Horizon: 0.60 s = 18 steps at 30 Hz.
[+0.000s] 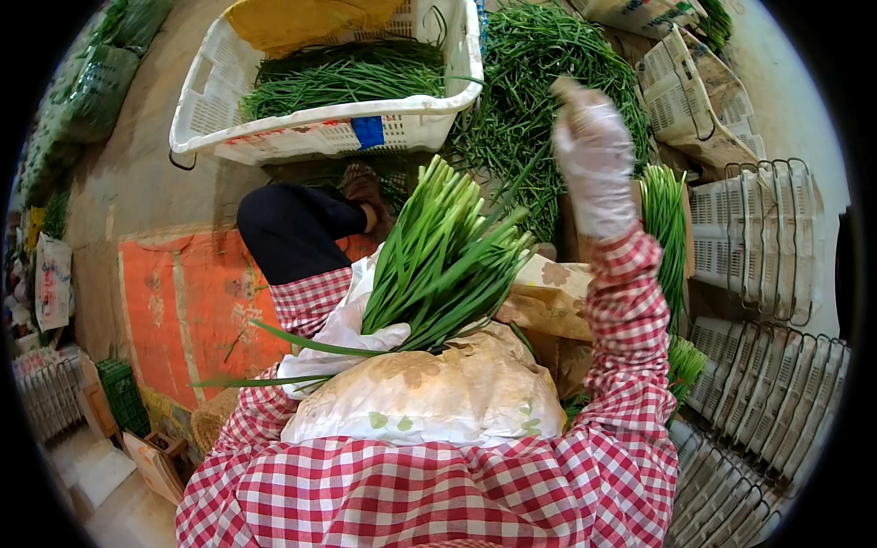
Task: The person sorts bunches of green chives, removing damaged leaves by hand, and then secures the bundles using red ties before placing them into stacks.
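A thick bundle of garlic chives (438, 253) lies across my lap, its pale cut ends pointing away from me. My left hand (356, 335), in a thin clear glove, is closed around its lower left side, with a few loose leaves trailing out leftwards. My right hand (593, 147), gloved too and blurred by motion, is raised above a loose heap of chives (534, 61); whether its fingers hold anything is not clear. A stained, leaf-printed apron (425, 390) covers my lap under the bundle.
Ahead stands a white plastic crate (329, 116) part-filled with chives, a yellow sheet (301, 24) over its rim. Neat chive bundles (664, 219) stand at my right, beside stacked white crates (754, 233). An orange mat (205, 301) lies at my left; filled plastic bags (103, 89) are farther off.
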Each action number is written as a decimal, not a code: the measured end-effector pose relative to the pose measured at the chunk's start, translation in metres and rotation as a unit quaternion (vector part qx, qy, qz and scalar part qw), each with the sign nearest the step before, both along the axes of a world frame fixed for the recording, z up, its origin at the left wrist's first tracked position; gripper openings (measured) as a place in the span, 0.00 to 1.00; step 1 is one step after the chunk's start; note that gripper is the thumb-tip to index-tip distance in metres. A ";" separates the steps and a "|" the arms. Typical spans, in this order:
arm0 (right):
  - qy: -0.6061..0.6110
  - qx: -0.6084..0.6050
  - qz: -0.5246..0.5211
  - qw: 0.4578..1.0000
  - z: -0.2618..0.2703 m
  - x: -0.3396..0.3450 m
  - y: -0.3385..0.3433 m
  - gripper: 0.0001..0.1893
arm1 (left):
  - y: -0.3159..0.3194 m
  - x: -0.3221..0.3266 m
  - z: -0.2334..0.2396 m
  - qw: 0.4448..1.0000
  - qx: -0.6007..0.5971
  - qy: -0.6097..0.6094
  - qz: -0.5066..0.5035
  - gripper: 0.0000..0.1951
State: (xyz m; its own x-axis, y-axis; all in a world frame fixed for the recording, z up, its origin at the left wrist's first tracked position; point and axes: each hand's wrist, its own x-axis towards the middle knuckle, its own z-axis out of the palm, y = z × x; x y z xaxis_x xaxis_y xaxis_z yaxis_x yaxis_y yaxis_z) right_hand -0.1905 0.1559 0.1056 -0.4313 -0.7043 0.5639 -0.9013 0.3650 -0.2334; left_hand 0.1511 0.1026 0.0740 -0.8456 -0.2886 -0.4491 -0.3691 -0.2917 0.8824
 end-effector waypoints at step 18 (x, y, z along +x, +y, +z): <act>0.038 0.030 0.019 0.999 -0.048 -0.009 0.020 0.10 | -0.007 -0.004 0.001 0.895 -0.420 -0.028 -0.150 0.49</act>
State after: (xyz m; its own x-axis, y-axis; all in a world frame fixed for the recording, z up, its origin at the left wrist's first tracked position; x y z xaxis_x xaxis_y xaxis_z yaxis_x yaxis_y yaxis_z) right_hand -0.1990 0.1758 0.0579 -0.3610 -0.7524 0.5510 -0.9291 0.3414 -0.1425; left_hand 0.1470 0.0960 0.0753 -0.9245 -0.3088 -0.2237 -0.3701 0.5852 0.7215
